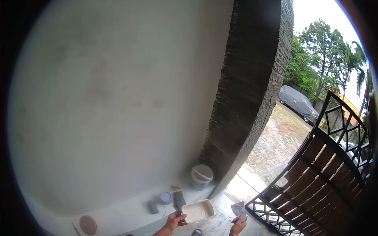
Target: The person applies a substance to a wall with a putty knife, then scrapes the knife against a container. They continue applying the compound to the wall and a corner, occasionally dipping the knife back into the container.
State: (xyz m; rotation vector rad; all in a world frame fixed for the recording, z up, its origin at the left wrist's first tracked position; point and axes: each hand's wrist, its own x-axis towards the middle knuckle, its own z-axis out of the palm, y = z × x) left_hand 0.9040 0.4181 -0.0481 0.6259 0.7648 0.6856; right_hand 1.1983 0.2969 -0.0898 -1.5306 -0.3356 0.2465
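Note:
Near the bottom of the head view, my left hand (172,223) grips the left edge of a white rectangular tray (198,211) with a pale paste smeared inside. My right hand (238,227) is closed on a putty knife (239,209), its wide grey blade pointing up and apart from the tray. The knife's handle is mostly hidden in my fingers. In front of me rises a whitish wall (118,98) with faint darker patches.
A ridged dark stone pillar (248,78) borders the wall. By its base stands a lidded bucket (202,175). A small purple-lidded tub (165,198), dark blocks (179,199) and a reddish disc (88,225) lie along the wall. A metal gate (319,169) stands right; a covered car (298,102) is beyond.

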